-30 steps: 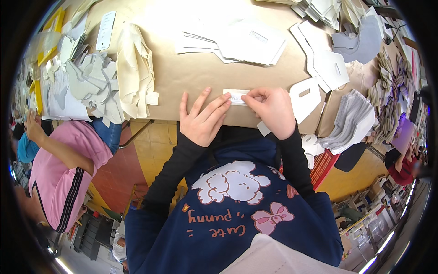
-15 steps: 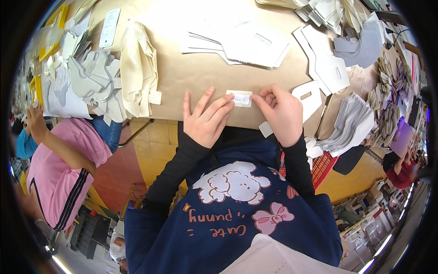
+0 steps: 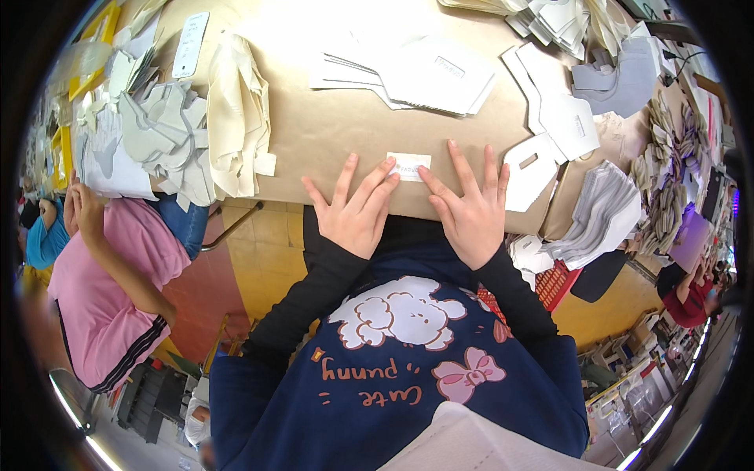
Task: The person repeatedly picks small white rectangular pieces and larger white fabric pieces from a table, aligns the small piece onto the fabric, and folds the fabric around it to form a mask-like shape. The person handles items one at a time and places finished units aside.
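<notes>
Our right hand (image 3: 473, 216) has uncurled, and its pointing finger (image 3: 426, 173) now touches the right end of the small white label (image 3: 409, 166). Going left to right, the person in pink (image 3: 114, 275) is partly cut off at the edge of our view. Our left hand (image 3: 356, 217) has its fingers apart; two fingertips (image 3: 390, 162) cover the label's left end, and we cannot make out its thumb. Our right hand's fingers are spread apart too. Bright light hides the far part of the brown table (image 3: 314, 133). We see free room from the cream cloth (image 3: 234, 125), past the label, to the white card with a slot (image 3: 526, 188), with white cut shapes (image 3: 428, 82) farther back. Flat on the table, close to its near edge, the label has its long side running left to right, along that edge.
</notes>
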A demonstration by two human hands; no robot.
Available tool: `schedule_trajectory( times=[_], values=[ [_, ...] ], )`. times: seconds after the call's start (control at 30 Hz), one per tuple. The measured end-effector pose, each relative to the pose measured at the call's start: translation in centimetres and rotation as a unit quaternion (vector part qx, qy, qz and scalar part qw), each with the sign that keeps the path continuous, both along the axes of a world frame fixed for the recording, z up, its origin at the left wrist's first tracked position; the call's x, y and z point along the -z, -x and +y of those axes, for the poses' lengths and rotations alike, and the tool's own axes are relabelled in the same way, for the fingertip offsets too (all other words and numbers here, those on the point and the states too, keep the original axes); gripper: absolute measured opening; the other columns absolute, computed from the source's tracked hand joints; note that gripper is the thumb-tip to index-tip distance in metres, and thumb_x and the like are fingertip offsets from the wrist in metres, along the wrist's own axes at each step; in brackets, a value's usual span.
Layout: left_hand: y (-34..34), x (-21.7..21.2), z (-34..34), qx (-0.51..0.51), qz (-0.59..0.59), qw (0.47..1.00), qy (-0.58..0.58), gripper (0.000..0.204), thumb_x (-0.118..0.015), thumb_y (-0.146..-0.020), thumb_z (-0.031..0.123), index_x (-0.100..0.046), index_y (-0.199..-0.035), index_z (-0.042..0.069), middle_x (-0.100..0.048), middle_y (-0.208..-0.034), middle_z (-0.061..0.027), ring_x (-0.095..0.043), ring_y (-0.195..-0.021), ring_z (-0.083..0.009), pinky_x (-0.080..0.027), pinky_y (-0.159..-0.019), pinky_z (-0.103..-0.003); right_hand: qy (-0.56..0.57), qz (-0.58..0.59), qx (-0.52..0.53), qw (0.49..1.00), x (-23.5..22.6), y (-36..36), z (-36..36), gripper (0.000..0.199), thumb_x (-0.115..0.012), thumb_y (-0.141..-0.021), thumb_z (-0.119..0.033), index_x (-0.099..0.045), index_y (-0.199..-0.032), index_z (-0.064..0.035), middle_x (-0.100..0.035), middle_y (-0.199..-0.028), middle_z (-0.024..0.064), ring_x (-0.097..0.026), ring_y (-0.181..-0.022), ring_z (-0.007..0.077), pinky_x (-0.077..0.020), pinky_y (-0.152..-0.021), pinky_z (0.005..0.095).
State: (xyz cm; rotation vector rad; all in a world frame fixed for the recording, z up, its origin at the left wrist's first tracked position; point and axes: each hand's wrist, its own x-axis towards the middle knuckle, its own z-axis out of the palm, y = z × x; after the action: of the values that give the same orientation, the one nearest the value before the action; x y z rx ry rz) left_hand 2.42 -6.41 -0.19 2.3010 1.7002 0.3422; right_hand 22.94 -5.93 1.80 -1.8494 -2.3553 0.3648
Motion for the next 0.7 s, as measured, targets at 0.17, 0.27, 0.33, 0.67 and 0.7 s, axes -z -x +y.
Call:
schedule_trajectory(
  times=[0.17,0.27,0.33,0.67,0.7],
  values=[
    [0.4,-0.1,0.7,0.024,-0.019,1.000,-0.001,0.047,-0.069,-0.087,0.018,-0.062,-0.131,0.032,-0.053,-0.144,0.0163,-0.039,-0.142,-0.0244,-0.007,-0.110,-0.079,0.007,0.059,0.000,0.998,-0.1,0.3,-0.1,0.042,-0.064,-0.094,-0.031,-0.063,-0.135,-0.0371,-0.038,-0.159,-0.0008,-0.025,-0.148,0.0408,-0.0124,-0.119,0.0621],
    [0.5,-0.5,0.9,0.042,0.007,0.999,-0.009,0.048,-0.069,-0.086,0.017,-0.062,-0.131,0.033,-0.052,-0.143,0.0159,-0.039,-0.141,-0.0248,-0.010,-0.109,-0.081,-0.010,0.038,-0.017,0.999,-0.2,0.7,-0.2,0.040,-0.063,-0.094,-0.031,-0.065,-0.134,-0.0338,-0.040,-0.158,0.0006,-0.026,-0.147,0.0406,-0.0126,-0.119,0.0619],
    [0.6,-0.8,0.9,0.043,0.012,0.999,-0.005,0.049,-0.068,-0.086,0.016,-0.061,-0.132,0.032,-0.052,-0.143,0.0153,-0.039,-0.141,-0.0244,-0.012,-0.108,-0.082,-0.017,0.001,-0.013,1.000,-0.7,0.4,-0.3,0.038,-0.063,-0.095,-0.032,-0.066,-0.133,-0.0326,-0.042,-0.157,0.0011,-0.027,-0.147,0.0404,-0.0132,-0.119,0.0616],
    [0.6,-0.5,0.9,0.039,-0.004,0.999,0.010,0.049,-0.065,-0.092,0.020,-0.058,-0.139,0.031,-0.053,-0.144,0.0148,-0.040,-0.140,-0.0228,-0.012,-0.112,-0.077,-0.034,0.034,0.008,0.999,0.0,0.8,1.2,0.034,-0.060,-0.096,-0.031,-0.069,-0.129,-0.0367,-0.042,-0.157,-0.0040,-0.027,-0.147,0.0395,-0.0152,-0.118,0.0628],
    [0.7,-0.6,0.7,0.037,0.007,0.999,0.001,0.049,-0.065,-0.092,0.021,-0.058,-0.140,0.030,-0.053,-0.144,0.0146,-0.040,-0.140,-0.0231,-0.011,-0.112,-0.077,-0.036,0.023,0.014,0.999,0.2,0.8,1.2,0.034,-0.060,-0.097,-0.032,-0.068,-0.129,-0.0376,-0.041,-0.158,-0.0038,-0.026,-0.148,0.0394,-0.0146,-0.118,0.0626]
  ],
)
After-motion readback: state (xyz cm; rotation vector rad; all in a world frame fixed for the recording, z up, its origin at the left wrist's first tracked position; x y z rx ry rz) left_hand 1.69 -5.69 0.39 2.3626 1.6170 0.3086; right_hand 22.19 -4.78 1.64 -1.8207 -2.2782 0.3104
